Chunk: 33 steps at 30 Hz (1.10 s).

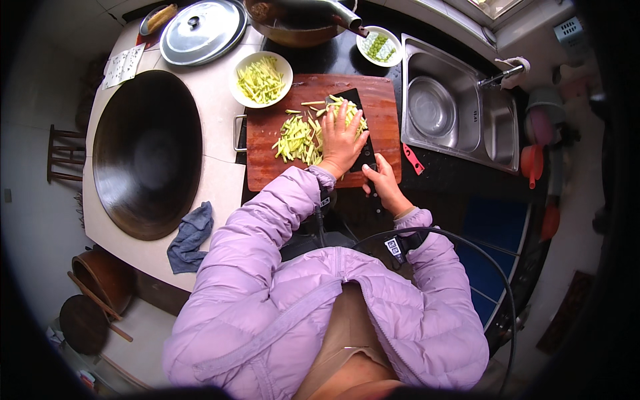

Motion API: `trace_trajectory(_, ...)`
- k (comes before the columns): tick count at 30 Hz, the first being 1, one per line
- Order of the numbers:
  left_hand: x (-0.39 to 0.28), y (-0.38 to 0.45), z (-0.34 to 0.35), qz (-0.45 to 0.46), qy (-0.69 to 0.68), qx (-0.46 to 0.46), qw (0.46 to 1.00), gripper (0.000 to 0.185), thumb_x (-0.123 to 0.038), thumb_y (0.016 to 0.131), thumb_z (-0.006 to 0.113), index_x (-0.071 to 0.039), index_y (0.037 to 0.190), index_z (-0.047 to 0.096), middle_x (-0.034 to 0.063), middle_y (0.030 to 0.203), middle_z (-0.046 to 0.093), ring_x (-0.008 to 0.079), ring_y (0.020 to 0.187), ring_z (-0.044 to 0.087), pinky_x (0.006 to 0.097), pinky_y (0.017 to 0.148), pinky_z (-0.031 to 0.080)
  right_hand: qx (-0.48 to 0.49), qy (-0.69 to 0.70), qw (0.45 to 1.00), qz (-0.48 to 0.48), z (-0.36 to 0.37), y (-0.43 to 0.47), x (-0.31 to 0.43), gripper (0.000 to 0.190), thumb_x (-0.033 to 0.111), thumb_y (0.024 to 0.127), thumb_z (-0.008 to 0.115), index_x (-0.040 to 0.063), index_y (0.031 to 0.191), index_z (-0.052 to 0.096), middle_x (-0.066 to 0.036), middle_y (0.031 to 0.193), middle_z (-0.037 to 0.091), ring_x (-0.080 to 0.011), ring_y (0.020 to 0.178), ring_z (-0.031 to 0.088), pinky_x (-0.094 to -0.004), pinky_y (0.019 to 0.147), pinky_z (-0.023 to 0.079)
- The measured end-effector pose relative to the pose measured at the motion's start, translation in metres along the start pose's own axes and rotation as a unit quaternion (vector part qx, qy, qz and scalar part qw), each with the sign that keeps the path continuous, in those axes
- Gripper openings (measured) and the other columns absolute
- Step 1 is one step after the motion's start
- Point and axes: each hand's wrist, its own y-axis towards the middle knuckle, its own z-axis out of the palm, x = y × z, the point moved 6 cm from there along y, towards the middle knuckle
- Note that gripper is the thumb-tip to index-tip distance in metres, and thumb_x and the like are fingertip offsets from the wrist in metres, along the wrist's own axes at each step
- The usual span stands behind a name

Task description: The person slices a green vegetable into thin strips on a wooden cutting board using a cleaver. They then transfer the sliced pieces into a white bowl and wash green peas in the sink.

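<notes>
My right hand [384, 182] grips the black handle of a kitchen cleaver [364, 155], whose dark blade lies over the right part of a wooden cutting board [270, 177]. Spread over the blade and the green strips on it is my left hand [343, 137], palm down, fingers apart; whether it presses any strips is hidden. A pile of cut pale green vegetable strips [297, 139] lies on the board to the left of that hand. More strips fill a white bowl [261, 101] at the board's upper left corner.
A large wok [147, 155] is set into the tiled stove at left, with a grey cloth [191, 239] by it. Metal lids [200, 30] lie beyond. At right are a steel sink [440, 100], a red peeler [413, 159] and a bowl of green pieces [379, 46].
</notes>
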Motion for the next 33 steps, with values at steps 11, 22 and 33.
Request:
trace_trajectory(11,0.009,0.056,-0.036,0.063,0.093,-0.007,0.994,0.037,-0.03,0.075,0.062,-0.014,0.109,0.059,0.012,0.129,0.043,0.038,0.119,0.033,0.0514,0.098,0.027,0.071,0.089,0.993,0.007,0.037,0.033,0.037,0.014,0.016,0.087,0.053,0.01,0.093,0.041,-0.003,0.063,0.044,-0.0119,0.04,0.043,-0.0254,0.038,0.037)
trace_trajectory(22,0.133,0.083,-0.085,-0.049,0.116,-0.09,0.988,0.029,-0.026,0.079,0.06,-0.012,0.105,0.06,0.0152,0.121,0.048,0.0354,0.111,0.041,0.0453,0.097,0.029,0.185,-0.044,0.978,0.081,0.123,0.113,0.087,0.012,0.01,0.086,0.052,0.006,0.095,0.045,-0.004,0.066,0.048,-0.0083,0.045,0.043,-0.0198,0.039,0.035)
trace_trajectory(33,0.18,0.091,-0.062,-0.19,0.084,-0.079,0.975,0.024,-0.025,0.082,0.056,-0.011,0.101,0.059,0.0148,0.117,0.045,0.0368,0.11,0.038,0.0488,0.095,0.028,0.231,-0.136,0.957,0.111,0.088,0.104,0.116,0.008,0.011,0.085,0.053,0.006,0.09,0.048,-0.001,0.066,0.047,-0.0066,0.046,0.042,-0.0186,0.04,0.036)
